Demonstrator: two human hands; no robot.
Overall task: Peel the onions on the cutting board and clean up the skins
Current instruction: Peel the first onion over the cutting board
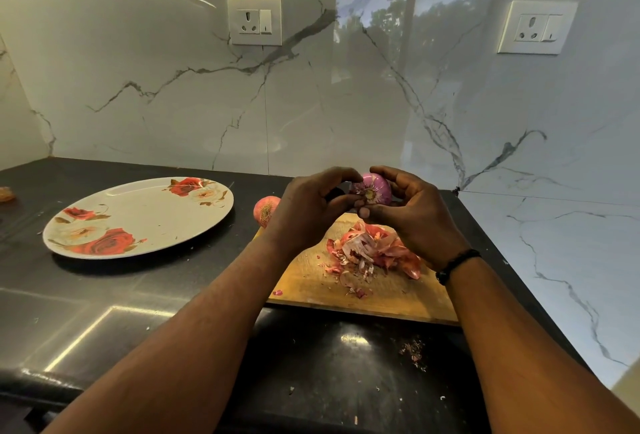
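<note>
Peeled purple onion [375, 187] grasped above the cutting board [311, 281], both grips curled round it.

Root end facing the camera; far side hidden by left hand [308, 212] and right hand [412, 212]. Skins [370, 250] heaped on the board; unpeeled onion [266, 210] half-hidden behind the left wrist, beside floral plate [138, 217] on the counter [104, 295].

Peeled purple onion [375, 187] held above skins [372, 248] heaped on cutting board [311, 283].
</note>
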